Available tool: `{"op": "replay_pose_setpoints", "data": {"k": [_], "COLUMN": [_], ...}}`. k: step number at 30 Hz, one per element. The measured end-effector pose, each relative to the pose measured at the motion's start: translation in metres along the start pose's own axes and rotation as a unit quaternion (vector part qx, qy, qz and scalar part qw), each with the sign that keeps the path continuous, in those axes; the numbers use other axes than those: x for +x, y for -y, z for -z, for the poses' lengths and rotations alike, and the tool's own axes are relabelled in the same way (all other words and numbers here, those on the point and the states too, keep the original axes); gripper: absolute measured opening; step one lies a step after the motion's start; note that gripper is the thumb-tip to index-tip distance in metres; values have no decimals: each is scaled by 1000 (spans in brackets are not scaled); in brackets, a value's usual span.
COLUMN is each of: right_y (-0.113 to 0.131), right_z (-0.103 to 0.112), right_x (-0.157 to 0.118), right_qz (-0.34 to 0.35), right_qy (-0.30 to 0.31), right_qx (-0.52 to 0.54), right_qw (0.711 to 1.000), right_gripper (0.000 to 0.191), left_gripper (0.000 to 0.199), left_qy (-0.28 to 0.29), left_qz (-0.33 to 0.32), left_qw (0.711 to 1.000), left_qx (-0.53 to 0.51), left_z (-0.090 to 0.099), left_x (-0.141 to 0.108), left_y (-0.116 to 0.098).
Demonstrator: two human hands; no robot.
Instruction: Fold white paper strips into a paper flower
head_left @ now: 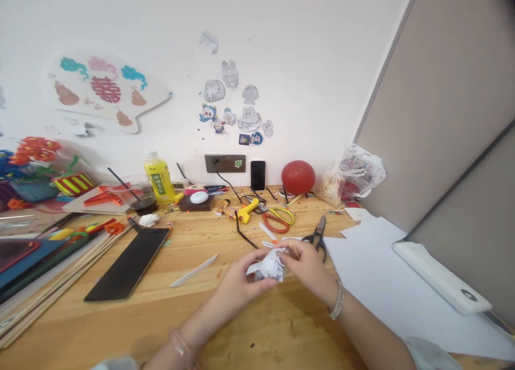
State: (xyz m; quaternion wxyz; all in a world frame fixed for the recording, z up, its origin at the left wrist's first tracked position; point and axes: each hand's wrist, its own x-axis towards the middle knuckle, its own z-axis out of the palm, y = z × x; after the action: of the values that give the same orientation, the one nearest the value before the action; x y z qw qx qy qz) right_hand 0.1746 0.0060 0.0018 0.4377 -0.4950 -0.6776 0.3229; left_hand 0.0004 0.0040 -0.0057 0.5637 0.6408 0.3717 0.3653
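A small bundle of folded white paper (271,266) is held in front of me above the wooden table. My left hand (243,276) cups it from the left, fingers behind and thumb along its near side. On the other side my right hand (303,260) pinches the paper's upper right part between thumb and fingers. Just behind my right hand lie black-handled scissors (319,233), blades pointing away. Narrow white paper strips (267,232) rest beyond the bundle, and another strip (193,271) lies to the left of my left hand.
White sheets (374,284) cover the right side, with a long white device (440,276) on them. Behind are a yellow glue gun (247,211), a red balloon (298,177), a phone (258,175) and a yellow bottle (160,179). A black board (127,265) and wooden sticks (60,284) lie left.
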Motion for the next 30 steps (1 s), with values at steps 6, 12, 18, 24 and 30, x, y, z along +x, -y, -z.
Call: {"op": "replay_pose_setpoints", "data": {"k": [6,12,18,24,30], "right_y": [7,3,5,5,5], "right_z": [2,-6,-7,-10,-14], "right_x": [-3,-5,-5,-8,-10], "right_qz": [58,71,50,57,74], "right_qy": [-16,-52,-69,-69,-81], "right_qx": [-94,-138,-183,-176,-172], "right_qw": [994,986,979,980,979], "right_gripper": [18,15,17,15,13], "left_gripper": [47,36,39,29,28], "left_qy": [-71,-159,-169,-219,-236], "left_qz": [-12,-8,-25,-49,-21], "left_qw": [997,983,984,973,971], "left_qx": [-13,90,53,54,43], "left_z": [-5,-16,-19,-15,-12], "left_x": [1,0,-3,-2,0], "left_y": [0,-5,-6,0,4]}}
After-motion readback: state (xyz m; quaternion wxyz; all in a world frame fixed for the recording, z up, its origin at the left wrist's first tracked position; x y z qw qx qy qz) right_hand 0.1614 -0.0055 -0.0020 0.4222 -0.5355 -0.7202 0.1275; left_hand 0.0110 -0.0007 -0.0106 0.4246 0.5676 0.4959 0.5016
